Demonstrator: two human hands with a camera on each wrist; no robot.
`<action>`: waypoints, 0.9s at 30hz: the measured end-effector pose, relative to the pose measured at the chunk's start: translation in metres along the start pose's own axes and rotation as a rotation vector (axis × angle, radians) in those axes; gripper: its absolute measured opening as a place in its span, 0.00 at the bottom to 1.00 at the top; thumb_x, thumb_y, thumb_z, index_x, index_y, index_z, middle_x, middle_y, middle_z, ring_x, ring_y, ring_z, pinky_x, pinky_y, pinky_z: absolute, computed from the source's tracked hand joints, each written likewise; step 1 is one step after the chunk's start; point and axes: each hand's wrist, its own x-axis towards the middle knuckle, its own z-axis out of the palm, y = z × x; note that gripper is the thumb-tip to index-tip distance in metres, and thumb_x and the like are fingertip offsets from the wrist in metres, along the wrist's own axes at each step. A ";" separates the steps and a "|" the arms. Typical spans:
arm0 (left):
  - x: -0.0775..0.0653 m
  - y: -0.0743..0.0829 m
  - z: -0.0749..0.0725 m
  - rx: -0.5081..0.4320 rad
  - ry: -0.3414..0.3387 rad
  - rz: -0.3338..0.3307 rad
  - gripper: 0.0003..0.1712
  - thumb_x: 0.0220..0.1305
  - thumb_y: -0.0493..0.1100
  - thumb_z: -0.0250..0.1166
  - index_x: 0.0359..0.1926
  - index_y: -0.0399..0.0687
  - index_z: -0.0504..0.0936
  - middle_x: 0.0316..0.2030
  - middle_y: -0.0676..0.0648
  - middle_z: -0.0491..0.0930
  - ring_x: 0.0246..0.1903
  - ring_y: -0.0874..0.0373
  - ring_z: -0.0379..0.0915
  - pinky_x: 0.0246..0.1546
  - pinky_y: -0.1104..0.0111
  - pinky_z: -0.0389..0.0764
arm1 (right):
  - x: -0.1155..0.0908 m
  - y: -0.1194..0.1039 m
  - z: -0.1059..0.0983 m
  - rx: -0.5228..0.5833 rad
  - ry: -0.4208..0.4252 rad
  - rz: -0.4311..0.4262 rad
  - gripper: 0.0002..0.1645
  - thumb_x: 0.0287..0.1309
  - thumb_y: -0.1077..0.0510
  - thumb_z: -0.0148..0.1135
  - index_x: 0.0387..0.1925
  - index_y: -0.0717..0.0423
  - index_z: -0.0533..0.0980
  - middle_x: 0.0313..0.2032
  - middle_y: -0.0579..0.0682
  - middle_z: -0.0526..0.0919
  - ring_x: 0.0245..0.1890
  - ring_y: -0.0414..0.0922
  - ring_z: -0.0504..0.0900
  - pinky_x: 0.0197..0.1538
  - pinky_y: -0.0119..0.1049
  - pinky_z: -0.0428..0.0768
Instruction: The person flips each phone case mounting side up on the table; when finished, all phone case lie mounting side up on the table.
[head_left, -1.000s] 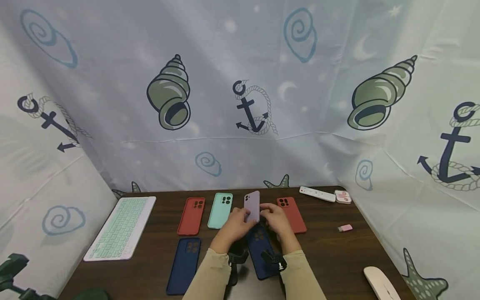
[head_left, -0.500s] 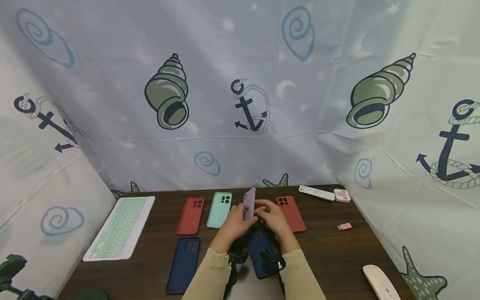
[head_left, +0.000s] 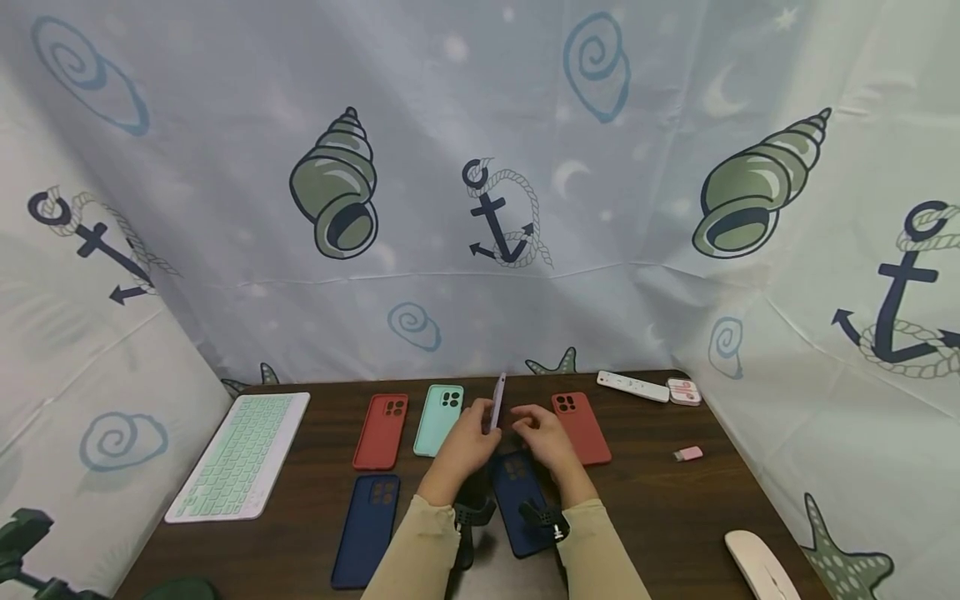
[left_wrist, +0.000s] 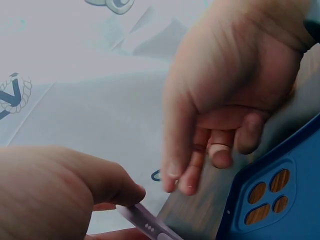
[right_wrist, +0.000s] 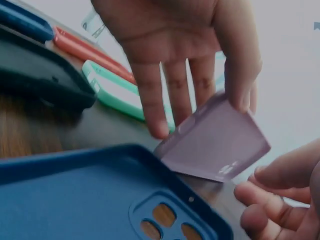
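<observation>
In the head view my left hand [head_left: 467, 440] grips a lilac phone case [head_left: 498, 402], which stands up nearly edge-on. The right wrist view shows the case's hollow inside, the thumb on its upper edge and the other fingers behind it. My right hand [head_left: 545, 435] is a short way to the right, fingers loosely bent and holding nothing. Its fingertips [right_wrist: 245, 192] are near the case's lower corner. Under my right wrist lies a dark blue phone case [head_left: 517, 500] with camera cutouts. A mint phone case [head_left: 433, 433] lies just left of my left hand.
Red phone cases lie on both sides, one left [head_left: 378, 442] and one right [head_left: 588, 433]. Another blue case [head_left: 363, 533] is at front left, beside a keyboard [head_left: 240, 454]. To the right are a white remote [head_left: 633, 386], a small pink stick [head_left: 688, 454] and a mouse [head_left: 761, 567].
The lilac case has turned from showing its back to standing edge-on and has shifted slightly left. My right hand's fingers have come away from it.
</observation>
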 end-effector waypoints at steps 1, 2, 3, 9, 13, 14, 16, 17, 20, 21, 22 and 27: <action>-0.001 0.001 -0.001 0.002 0.001 0.000 0.29 0.67 0.43 0.62 0.68 0.44 0.70 0.48 0.40 0.79 0.42 0.53 0.75 0.43 0.57 0.77 | 0.000 0.002 0.000 -0.023 0.013 0.005 0.19 0.69 0.59 0.61 0.58 0.58 0.79 0.41 0.58 0.84 0.28 0.46 0.79 0.31 0.34 0.75; -0.001 0.002 -0.001 -0.002 0.004 -0.004 0.29 0.67 0.42 0.62 0.68 0.44 0.70 0.48 0.40 0.79 0.41 0.53 0.75 0.42 0.57 0.76 | -0.001 0.003 0.000 -0.052 0.024 0.007 0.19 0.68 0.59 0.61 0.58 0.58 0.79 0.41 0.58 0.84 0.29 0.46 0.80 0.33 0.35 0.76; -0.002 0.003 -0.002 -0.006 0.005 -0.008 0.29 0.67 0.42 0.62 0.68 0.45 0.70 0.47 0.40 0.79 0.40 0.53 0.74 0.41 0.57 0.76 | -0.001 0.005 0.000 -0.089 0.032 0.004 0.18 0.68 0.59 0.61 0.58 0.58 0.79 0.42 0.57 0.85 0.31 0.46 0.80 0.34 0.36 0.76; -0.003 0.007 -0.004 -0.064 0.012 -0.041 0.28 0.69 0.39 0.60 0.68 0.43 0.69 0.51 0.37 0.81 0.41 0.52 0.78 0.41 0.57 0.79 | 0.001 0.012 0.002 -0.232 0.059 -0.021 0.17 0.68 0.57 0.62 0.56 0.56 0.82 0.48 0.54 0.86 0.45 0.47 0.82 0.48 0.45 0.79; -0.001 0.007 -0.004 -0.076 0.028 -0.059 0.27 0.68 0.36 0.59 0.67 0.42 0.69 0.53 0.38 0.82 0.46 0.50 0.81 0.45 0.56 0.81 | 0.002 0.013 0.001 -0.248 0.051 -0.032 0.18 0.69 0.55 0.61 0.57 0.55 0.82 0.52 0.55 0.86 0.52 0.51 0.82 0.55 0.53 0.78; 0.000 0.007 -0.004 -0.064 0.030 -0.061 0.27 0.68 0.36 0.59 0.67 0.41 0.69 0.53 0.38 0.83 0.46 0.50 0.81 0.45 0.56 0.81 | 0.002 0.012 0.001 -0.252 0.048 -0.032 0.19 0.69 0.55 0.61 0.57 0.55 0.82 0.52 0.55 0.85 0.53 0.52 0.81 0.56 0.55 0.77; 0.000 0.005 -0.003 -0.036 0.029 -0.067 0.27 0.67 0.35 0.59 0.66 0.40 0.70 0.53 0.38 0.83 0.46 0.50 0.81 0.43 0.57 0.80 | 0.003 0.012 0.000 -0.265 0.038 -0.033 0.19 0.69 0.54 0.61 0.58 0.55 0.81 0.54 0.56 0.85 0.55 0.53 0.81 0.58 0.56 0.76; 0.000 0.004 -0.002 -0.023 0.027 -0.071 0.27 0.67 0.35 0.60 0.66 0.39 0.70 0.52 0.37 0.83 0.45 0.50 0.81 0.42 0.57 0.79 | 0.003 0.013 0.000 -0.268 0.038 -0.028 0.19 0.68 0.54 0.61 0.58 0.54 0.82 0.55 0.56 0.84 0.56 0.53 0.80 0.60 0.57 0.75; 0.000 0.001 -0.001 0.007 0.024 -0.087 0.26 0.68 0.35 0.61 0.65 0.37 0.71 0.53 0.36 0.82 0.46 0.49 0.81 0.42 0.57 0.79 | 0.003 0.014 0.000 -0.286 0.033 -0.025 0.20 0.69 0.53 0.61 0.58 0.53 0.81 0.56 0.55 0.84 0.57 0.52 0.80 0.60 0.56 0.75; 0.000 0.000 0.000 0.019 0.025 -0.093 0.25 0.68 0.36 0.61 0.65 0.37 0.71 0.54 0.36 0.82 0.47 0.49 0.81 0.44 0.56 0.80 | 0.004 0.015 0.000 -0.283 0.031 -0.022 0.20 0.69 0.53 0.61 0.59 0.53 0.81 0.55 0.55 0.84 0.54 0.51 0.81 0.58 0.54 0.77; 0.000 -0.001 0.000 0.028 0.026 -0.099 0.25 0.69 0.36 0.61 0.65 0.37 0.71 0.55 0.36 0.82 0.48 0.49 0.81 0.45 0.56 0.80 | 0.004 0.015 0.001 -0.274 0.030 -0.019 0.20 0.69 0.53 0.61 0.59 0.53 0.81 0.54 0.55 0.84 0.50 0.51 0.82 0.55 0.52 0.78; 0.002 -0.005 0.003 0.072 0.050 -0.133 0.24 0.70 0.36 0.62 0.65 0.38 0.73 0.55 0.38 0.83 0.53 0.45 0.81 0.51 0.52 0.80 | 0.004 0.016 0.001 -0.191 0.026 0.003 0.20 0.69 0.55 0.61 0.59 0.54 0.80 0.47 0.54 0.84 0.27 0.43 0.79 0.36 0.38 0.77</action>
